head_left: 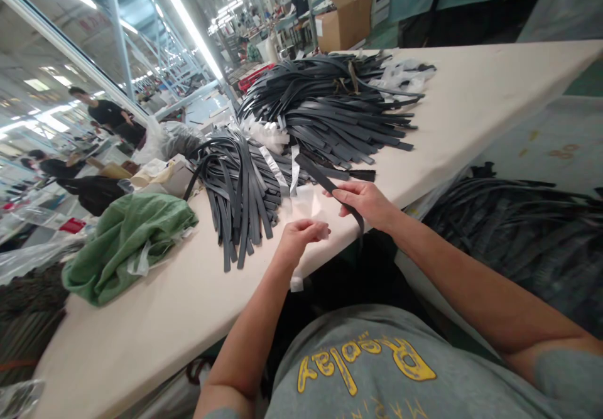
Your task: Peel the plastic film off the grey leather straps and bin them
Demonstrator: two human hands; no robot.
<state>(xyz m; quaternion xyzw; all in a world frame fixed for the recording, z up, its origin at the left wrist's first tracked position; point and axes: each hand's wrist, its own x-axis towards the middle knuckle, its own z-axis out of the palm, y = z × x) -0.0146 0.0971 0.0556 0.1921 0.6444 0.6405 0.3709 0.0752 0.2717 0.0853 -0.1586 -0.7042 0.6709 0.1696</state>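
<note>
A dark grey flat strap (320, 174) is pinched in my right hand (365, 202), between thumb and fingers. One end points up towards the pile and the other hangs down past the table edge. My left hand (304, 238) is closed just left of it, fingertips together, with a small pale scrap by them that is too blurred to name. A white strip end (296, 281) shows below that hand. Beyond my hands, a smaller bundle of grey straps (242, 199) and a large heap of them (325, 105) lie on the table, with white strips (294, 171) between.
The pale table (471, 111) slopes across the view. A green cloth bundle (127, 237) lies at its left, clear plastic bags (405, 75) at the back. More dark straps (518, 243) are piled low on the right. Co-workers (110, 114) and a cardboard box (346, 20) stand farther off.
</note>
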